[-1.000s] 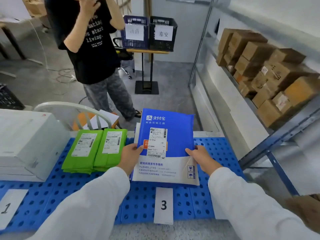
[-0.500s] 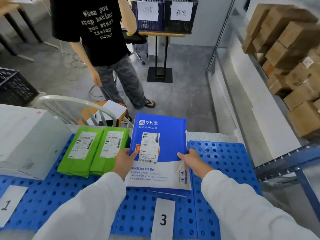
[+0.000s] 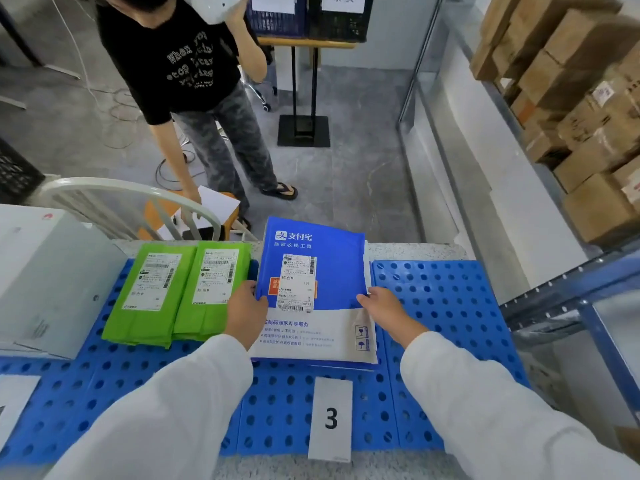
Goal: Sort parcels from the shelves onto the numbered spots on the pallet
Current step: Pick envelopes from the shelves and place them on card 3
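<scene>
A flat blue-and-white parcel (image 3: 318,258) with a shipping label lies on the blue perforated pallet (image 3: 443,306), just behind the white card marked 3 (image 3: 330,419). It rests on at least one more flat parcel, whose edges show beneath it. My left hand (image 3: 244,311) pinches its left edge with the thumb on top. At the right edge my right hand (image 3: 388,311) holds it the same way. Two green parcels (image 3: 152,292) lie side by side to the left.
A grey box (image 3: 45,278) stands at the pallet's far left, near another white card (image 3: 14,400). Brown cartons (image 3: 581,98) fill the shelf at right, with its blue frame (image 3: 588,296) close by. A person (image 3: 194,64) stands behind a white chair (image 3: 131,202).
The blue-and-white parcel has come down from a raised tilt to lie flat on spot 3, both hands still on its edges. The person behind has bent toward the chair.
</scene>
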{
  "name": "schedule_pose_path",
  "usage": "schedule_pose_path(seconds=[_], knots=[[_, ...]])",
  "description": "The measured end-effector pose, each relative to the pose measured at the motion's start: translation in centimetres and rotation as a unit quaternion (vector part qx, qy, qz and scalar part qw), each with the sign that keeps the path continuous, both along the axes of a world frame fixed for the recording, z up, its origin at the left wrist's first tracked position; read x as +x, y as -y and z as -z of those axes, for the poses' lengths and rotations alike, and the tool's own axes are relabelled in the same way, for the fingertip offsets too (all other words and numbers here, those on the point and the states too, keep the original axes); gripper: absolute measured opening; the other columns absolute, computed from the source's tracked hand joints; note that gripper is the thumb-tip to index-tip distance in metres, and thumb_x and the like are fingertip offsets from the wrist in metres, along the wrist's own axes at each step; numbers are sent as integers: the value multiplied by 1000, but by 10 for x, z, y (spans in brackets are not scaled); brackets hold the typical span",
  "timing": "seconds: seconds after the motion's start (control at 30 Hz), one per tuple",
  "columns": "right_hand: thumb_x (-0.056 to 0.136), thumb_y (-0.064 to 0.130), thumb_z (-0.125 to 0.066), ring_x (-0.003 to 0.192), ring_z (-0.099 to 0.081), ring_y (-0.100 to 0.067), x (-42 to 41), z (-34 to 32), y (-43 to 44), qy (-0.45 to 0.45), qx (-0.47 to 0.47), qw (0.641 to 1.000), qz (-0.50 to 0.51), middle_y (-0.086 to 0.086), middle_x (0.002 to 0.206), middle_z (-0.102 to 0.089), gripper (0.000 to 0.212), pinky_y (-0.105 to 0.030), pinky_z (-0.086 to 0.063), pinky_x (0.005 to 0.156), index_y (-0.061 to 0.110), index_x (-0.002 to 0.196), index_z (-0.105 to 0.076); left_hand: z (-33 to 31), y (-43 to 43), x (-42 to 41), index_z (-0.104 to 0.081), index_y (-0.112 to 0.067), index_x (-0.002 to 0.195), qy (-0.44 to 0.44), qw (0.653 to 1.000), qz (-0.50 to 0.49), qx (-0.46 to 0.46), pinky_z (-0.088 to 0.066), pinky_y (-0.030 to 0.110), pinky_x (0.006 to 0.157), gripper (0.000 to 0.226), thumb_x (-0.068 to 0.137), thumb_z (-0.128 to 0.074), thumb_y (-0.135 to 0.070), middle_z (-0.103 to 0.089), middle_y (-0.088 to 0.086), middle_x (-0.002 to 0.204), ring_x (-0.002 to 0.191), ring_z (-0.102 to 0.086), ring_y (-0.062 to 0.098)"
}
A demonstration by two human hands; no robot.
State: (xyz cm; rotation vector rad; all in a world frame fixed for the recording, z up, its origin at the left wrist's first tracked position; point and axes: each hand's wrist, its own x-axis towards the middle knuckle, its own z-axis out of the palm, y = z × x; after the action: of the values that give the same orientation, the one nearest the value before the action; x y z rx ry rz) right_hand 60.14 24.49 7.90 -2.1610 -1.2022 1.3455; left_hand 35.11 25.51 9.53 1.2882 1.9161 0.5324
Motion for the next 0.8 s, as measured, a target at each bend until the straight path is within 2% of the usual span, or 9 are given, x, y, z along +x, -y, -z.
schedule_pose_path(seconds=[0.07, 0.1, 0.13, 0.2, 0.3, 0.37, 0.47, 0.57, 0.8], knots=[[97, 31, -48, 107, -55, -17, 0, -13, 8, 14, 8, 1000, -23, -4, 116, -56, 29, -31, -43, 88, 10, 118, -53, -12, 5, 1, -53, -7, 122, -10, 999, 28, 22, -41, 19, 53, 28, 94, -52, -7, -61, 3, 111, 76, -55, 11], [98, 33, -48, 121, -51, -18, -2, -23, 12, 22, 21, 999, -27, -4, 132, -52, 41, -31, -41, 96, 10, 132, -47, -19, 6, 0, -52, -9, 125, -23, 998, 47, 35, -48, 26, 58, 31, 94, -53, -9, -61, 6, 115, 83, -59, 17], [98, 36, -48, 126, -48, -18, -3, -34, 16, 32, 34, 998, -32, -3, 139, -49, 47, -29, -40, 98, 10, 137, -45, -26, 6, 0, -51, -11, 127, -48, 995, 71, 48, -53, 35, 68, 34, 93, -55, -12, -61, 8, 118, 91, -61, 23], [98, 42, -46, 125, -49, -15, -6, -57, 27, 58, 69, 995, -53, 1, 136, -52, 44, -25, -38, 93, 13, 131, -50, -46, 5, 3, -52, -13, 127, -105, 982, 138, 80, -52, 41, 85, 35, 92, -56, -14, -61, 8, 120, 102, -59, 26], [97, 47, -44, 116, -52, -14, -11, -88, 44, 96, 111, 986, -85, 5, 127, -55, 40, -26, -39, 88, 17, 121, -53, -77, 5, 14, -55, -14, 126, -173, 938, 266, 140, -42, 36, 97, 36, 91, -57, -17, -59, 7, 123, 113, -52, 25], [96, 50, -44, 103, -58, -19, -13, -104, 53, 161, 125, 972, -114, 2, 126, -53, 44, -31, -45, 82, 17, 125, -50, -99, 8, 22, -53, -12, 128, -208, 902, 334, 179, -34, 32, 103, 35, 93, -54, -18, -57, 5, 127, 121, -47, 26], [95, 52, -45, 103, -62, -25, -19, -126, 74, 277, 136, 939, -154, 0, 139, -47, 54, -37, -47, 88, 17, 137, -43, -126, 20, 26, -51, -10, 129, -225, 858, 402, 228, -24, 27, 108, 37, 94, -51, -20, -54, 2, 129, 125, -43, 22], [95, 52, -45, 114, -58, -25, -29, -147, 105, 302, 138, 932, -145, -4, 146, -42, 61, -39, -45, 96, 15, 143, -38, -146, 38, 24, -55, -9, 121, -254, 822, 423, 282, -30, 28, 102, 34, 92, -53, -27, -58, 3, 121, 114, -48, 23], [96, 51, -46, 121, -52, -26, -30, -224, 183, 308, 223, 922, -72, -8, 142, -45, 60, -39, -46, 97, 14, 142, -39, -201, 81, 42, -53, -9, 126, -242, 793, 424, 364, -36, 38, 108, 45, 90, -58, -37, -56, 7, 128, 121, -48, 26]])
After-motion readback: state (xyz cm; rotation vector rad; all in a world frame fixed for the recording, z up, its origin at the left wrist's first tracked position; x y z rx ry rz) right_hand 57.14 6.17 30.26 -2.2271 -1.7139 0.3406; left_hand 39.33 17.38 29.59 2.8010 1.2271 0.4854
